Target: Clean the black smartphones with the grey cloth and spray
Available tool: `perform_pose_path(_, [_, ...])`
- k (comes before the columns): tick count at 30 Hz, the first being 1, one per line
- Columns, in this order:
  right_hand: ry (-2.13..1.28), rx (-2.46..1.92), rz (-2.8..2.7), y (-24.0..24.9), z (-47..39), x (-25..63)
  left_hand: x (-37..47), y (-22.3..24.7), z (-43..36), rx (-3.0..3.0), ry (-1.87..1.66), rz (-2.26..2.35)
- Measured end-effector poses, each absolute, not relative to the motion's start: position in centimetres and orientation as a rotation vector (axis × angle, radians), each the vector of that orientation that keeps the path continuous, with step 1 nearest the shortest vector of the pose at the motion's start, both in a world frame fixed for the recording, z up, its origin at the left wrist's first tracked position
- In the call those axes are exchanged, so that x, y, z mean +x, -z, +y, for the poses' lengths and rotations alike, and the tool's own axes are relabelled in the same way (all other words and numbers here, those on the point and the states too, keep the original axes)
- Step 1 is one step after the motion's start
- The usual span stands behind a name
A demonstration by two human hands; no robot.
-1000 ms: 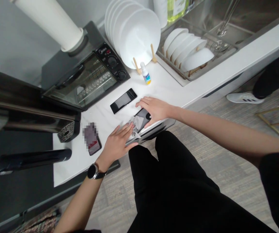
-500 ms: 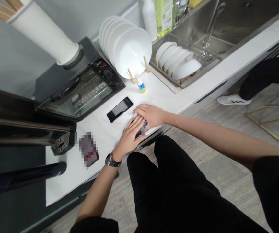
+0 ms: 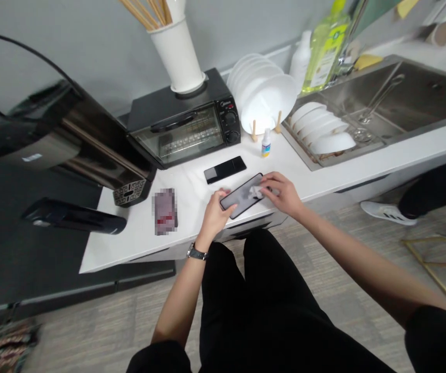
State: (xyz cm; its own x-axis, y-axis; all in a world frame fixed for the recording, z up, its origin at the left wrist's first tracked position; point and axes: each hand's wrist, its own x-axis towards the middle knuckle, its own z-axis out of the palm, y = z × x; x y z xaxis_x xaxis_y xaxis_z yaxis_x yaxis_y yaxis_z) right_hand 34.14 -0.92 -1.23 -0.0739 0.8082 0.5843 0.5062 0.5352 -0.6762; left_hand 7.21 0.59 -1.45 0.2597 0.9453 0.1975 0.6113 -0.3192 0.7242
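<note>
My left hand (image 3: pixel 215 213) grips the left end of a phone (image 3: pixel 241 196) with a greyish, smeared screen, close to the counter's front edge. At the phone's right end, my right hand (image 3: pixel 283 194) pinches a crumpled whitish wipe (image 3: pixel 255 192) against the screen. Behind them a second dark phone (image 3: pixel 225 170) lies flat on the white counter (image 3: pixel 191 178). A small spray bottle (image 3: pixel 265 144) with a blue and yellow label stands upright further back. To the left lies a pixelated, phone-shaped item (image 3: pixel 164 211).
A toaster oven (image 3: pixel 186 124) carries a white utensil holder (image 3: pixel 178 54). Racked plates (image 3: pixel 269 101), bottles, bowls (image 3: pixel 324 127) and a sink (image 3: pixel 409 103) are at the right. A black machine (image 3: pixel 90 140) and dark cylinder (image 3: pixel 83 217) stand left. Another person's shoe (image 3: pixel 389 212) shows.
My hands, earlier close together with one overlapping the other, have moved apart, and the phone between them now shows. The camera view has turned and shifted.
</note>
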Motion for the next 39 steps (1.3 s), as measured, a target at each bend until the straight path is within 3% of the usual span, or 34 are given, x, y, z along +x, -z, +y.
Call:
perform_pose_path(4, [-0.352, -1.233, -0.944, -0.7, -0.7, 34.2, 7.8, 2.0, 1.4, 1.882, -0.959, 1.380])
perform_pose_path(10, [-0.431, -1.078, -0.691, -3.3, 1.6, 34.2, 8.2, 2.6, 1.3, 1.889, -0.961, 1.301])
perform_pose_path(13, [-0.349, -1.137, -0.945, -3.6, 1.5, 33.3, 8.2, 2.5, 0.9, 1.902, -0.950, 1.282])
perform_pose_path(19, [-0.177, -1.164, -2.064, -0.8, -1.8, 26.1, 8.1, 2.6, 1.1, 1.941, -0.890, 1.317])
perform_pose_path(25, [-0.003, -1.044, -2.352, 1.4, -2.0, 24.6, 7.7, 3.1, 1.5, 1.971, -0.826, 1.344])
perform_pose_path(31, [0.096, -1.387, -2.076, 1.4, 0.5, 30.7, 8.1, 2.2, 1.3, 1.958, -0.864, 1.286])
perform_pose_path(39, [-0.041, -1.154, -2.179, 1.9, -3.0, 19.4, 7.6, 3.4, 1.7, 1.996, -0.854, 1.335])
